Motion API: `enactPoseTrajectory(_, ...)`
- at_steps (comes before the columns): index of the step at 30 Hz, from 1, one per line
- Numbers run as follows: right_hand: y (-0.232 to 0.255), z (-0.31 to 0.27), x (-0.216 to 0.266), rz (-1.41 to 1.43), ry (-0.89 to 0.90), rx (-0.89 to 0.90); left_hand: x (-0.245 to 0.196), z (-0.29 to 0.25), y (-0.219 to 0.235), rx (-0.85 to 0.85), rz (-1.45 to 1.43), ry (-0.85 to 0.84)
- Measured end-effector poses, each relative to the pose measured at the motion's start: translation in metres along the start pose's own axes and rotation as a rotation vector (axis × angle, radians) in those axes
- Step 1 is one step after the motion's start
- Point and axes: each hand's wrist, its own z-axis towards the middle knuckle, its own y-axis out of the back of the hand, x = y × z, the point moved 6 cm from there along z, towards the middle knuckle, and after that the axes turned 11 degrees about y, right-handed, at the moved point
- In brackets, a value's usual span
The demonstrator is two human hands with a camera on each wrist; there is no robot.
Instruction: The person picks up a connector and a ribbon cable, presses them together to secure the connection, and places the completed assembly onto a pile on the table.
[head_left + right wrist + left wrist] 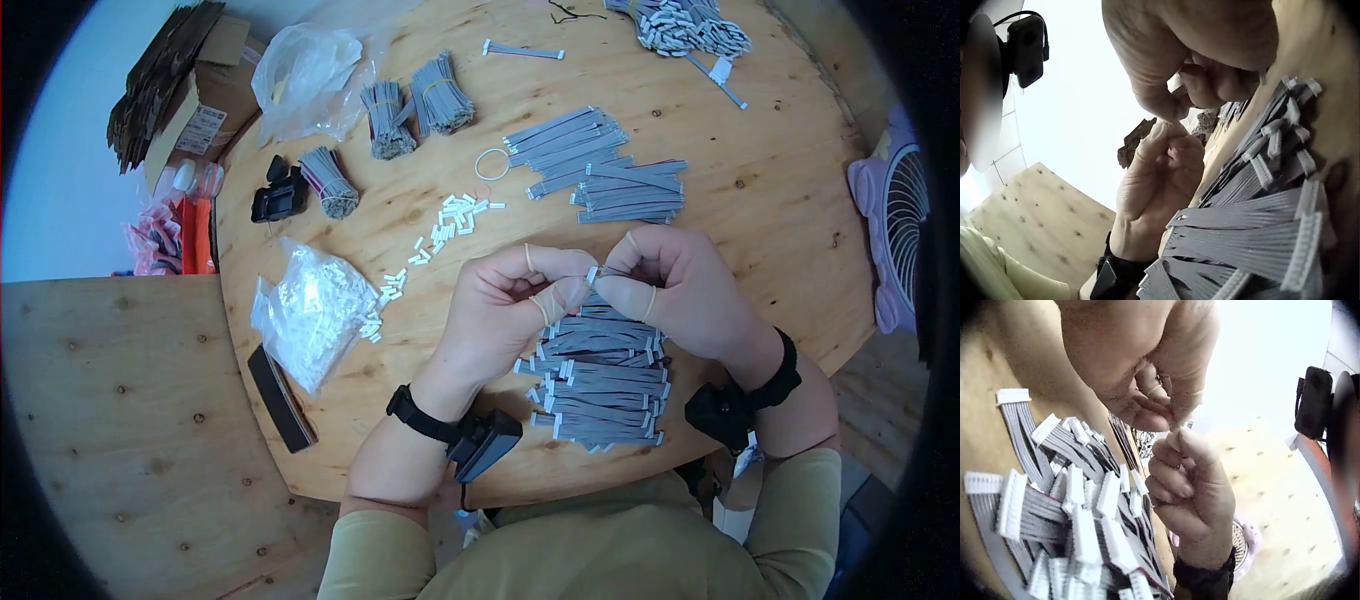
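Both hands meet fingertip to fingertip over a pile of grey ribbon cables with white end connectors. My left hand pinches a small white connector between thumb and forefinger. From the other side, my right hand pinches a grey ribbon cable, mostly hidden inside the fingers; a short cable end pokes out beneath that hand in the right wrist view. Pale finger cots cover the thumbs and forefingers. In the left wrist view, several cable connectors lie below the hands.
Loose white connectors and a plastic bag of connectors lie at the left. Beyond the hands are flat cables and tied cable bundles. A dark flat bar lies at the left edge; a purple fan stands right.
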Motion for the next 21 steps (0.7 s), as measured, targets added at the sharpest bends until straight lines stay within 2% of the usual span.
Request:
enactPoseTrajectory(13, -0.0002, 0.0008, -0.0025, 0.023, -0.033, 0.012, -0.0048, -0.0024, -0.0034, -0.015, 0.065, -0.019)
enactPoseTrajectory(21, 0.0005, -0.0004, 0.0018, -0.071, 0.091, -0.054, -0.0045, -0.0034, -0.0050, -0.084, 0.118, -0.032)
